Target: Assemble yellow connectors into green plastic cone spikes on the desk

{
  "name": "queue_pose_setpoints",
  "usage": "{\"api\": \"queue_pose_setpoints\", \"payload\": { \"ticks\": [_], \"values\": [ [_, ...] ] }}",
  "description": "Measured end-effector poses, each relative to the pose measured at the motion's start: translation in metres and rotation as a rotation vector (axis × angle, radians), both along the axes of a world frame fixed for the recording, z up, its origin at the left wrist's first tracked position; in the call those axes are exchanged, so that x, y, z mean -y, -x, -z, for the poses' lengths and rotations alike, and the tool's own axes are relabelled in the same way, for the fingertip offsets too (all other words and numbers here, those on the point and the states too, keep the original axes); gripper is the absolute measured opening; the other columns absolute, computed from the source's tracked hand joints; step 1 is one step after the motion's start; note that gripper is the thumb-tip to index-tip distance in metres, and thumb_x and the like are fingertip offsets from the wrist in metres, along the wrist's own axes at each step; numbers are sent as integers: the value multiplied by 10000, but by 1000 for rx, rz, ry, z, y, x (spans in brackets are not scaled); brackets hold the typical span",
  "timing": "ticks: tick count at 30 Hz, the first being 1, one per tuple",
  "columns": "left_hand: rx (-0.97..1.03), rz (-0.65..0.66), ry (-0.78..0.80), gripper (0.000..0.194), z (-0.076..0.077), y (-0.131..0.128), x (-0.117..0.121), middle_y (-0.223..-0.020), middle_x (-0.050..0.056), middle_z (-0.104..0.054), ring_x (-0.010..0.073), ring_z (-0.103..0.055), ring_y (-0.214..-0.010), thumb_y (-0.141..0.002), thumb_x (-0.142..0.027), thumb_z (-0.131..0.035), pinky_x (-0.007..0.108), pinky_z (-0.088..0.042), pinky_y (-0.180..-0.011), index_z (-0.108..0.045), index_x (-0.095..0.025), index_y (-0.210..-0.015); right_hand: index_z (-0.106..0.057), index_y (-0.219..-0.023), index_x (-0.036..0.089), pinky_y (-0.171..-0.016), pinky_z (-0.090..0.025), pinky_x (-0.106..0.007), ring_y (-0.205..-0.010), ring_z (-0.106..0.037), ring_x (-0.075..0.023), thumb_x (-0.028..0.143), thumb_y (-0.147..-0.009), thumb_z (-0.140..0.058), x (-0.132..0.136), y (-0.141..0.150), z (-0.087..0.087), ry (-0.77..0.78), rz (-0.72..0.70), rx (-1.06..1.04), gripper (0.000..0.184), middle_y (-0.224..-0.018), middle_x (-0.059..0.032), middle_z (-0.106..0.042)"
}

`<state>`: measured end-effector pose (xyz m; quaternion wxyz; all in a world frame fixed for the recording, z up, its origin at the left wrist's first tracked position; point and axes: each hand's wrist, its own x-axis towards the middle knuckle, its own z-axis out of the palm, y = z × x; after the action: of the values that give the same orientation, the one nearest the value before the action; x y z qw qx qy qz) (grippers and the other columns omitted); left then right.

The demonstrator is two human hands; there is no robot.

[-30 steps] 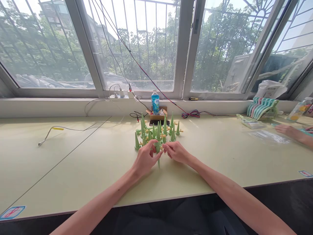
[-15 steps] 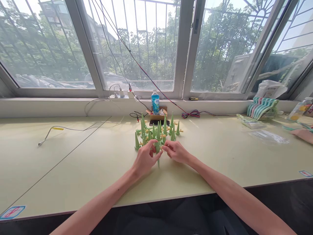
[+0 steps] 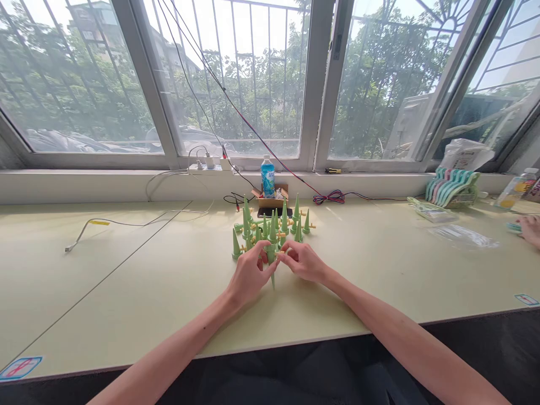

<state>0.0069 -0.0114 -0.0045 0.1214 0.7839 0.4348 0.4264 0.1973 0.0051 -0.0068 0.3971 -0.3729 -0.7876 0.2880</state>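
Note:
In my left hand [image 3: 250, 271] is a green plastic watering spike [image 3: 271, 257], its pointed end downward over the table and my fingers closed around its upper part. My right hand [image 3: 307, 262] pinches the small yellow valve [image 3: 280, 255] on the spike's right side, partly covered by my fingertips. Just beyond both hands, several more green watering spikes [image 3: 235, 244] with yellow valves are grouped together, most standing point up.
Behind the spikes are a dark phone [image 3: 265, 212], a small cardboard box [image 3: 270, 202] and a blue bottle [image 3: 268, 179]. Coiled wire [image 3: 331, 196] lies by the wall. To the right are clothes hangers [image 3: 450, 185], a plastic bag [image 3: 464, 235] and another person's hand [image 3: 530, 229].
My right fingers have shifted slightly on the yellow valve, which now shows more. My left hand keeps its grip. At far right, the other person's hand has moved, holding something teal.

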Motion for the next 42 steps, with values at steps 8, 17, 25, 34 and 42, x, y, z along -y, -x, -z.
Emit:
{"api": "queue_pose_setpoints", "payload": {
  "ticks": [8,17,25,34,42],
  "values": [
    [-18,-2,7,313,2,1,-1,-686,-65,-524,70,-407,-465,-852,-348,-632,205,-369,-492,-535,-216,-1119,-448,-764,208,-492,-269,-240,-475,-321,-101,352,-920,-511,0,-1,0,27,-26,-7,222,-491,76,-390],
    [-27,5,-3,318,0,1,0,-697,-55,-539,76,-421,-470,-843,-333,-634,214,-378,-497,-539,-208,-1120,-400,-651,206,-496,-273,-245,-491,-321,-102,342,-928,-455,0,0,-1,24,-16,11,314,-497,59,-363],
    [-27,7,-17,317,0,1,0,-691,-57,-548,72,-416,-458,-840,-330,-639,213,-383,-492,-541,-209,-1116,-405,-630,200,-494,-257,-249,-482,-320,-98,374,-948,-445,-1,0,1,-7,-7,15,365,-497,53,-363],
    [-21,-14,-12,305,0,0,-1,-687,-60,-536,70,-416,-451,-853,-349,-628,210,-385,-490,-549,-210,-1113,-526,-839,190,-477,-246,-233,-461,-285,-90,382,-914,-533,2,-1,-2,-6,8,1,205,-484,92,-355],
    [-27,-12,3,320,0,0,0,-688,-57,-536,74,-406,-460,-859,-364,-620,217,-390,-502,-546,-205,-1127,-496,-791,204,-487,-261,-238,-472,-279,-99,381,-919,-520,0,0,0,2,12,6,220,-476,89,-367]
  ]
}}
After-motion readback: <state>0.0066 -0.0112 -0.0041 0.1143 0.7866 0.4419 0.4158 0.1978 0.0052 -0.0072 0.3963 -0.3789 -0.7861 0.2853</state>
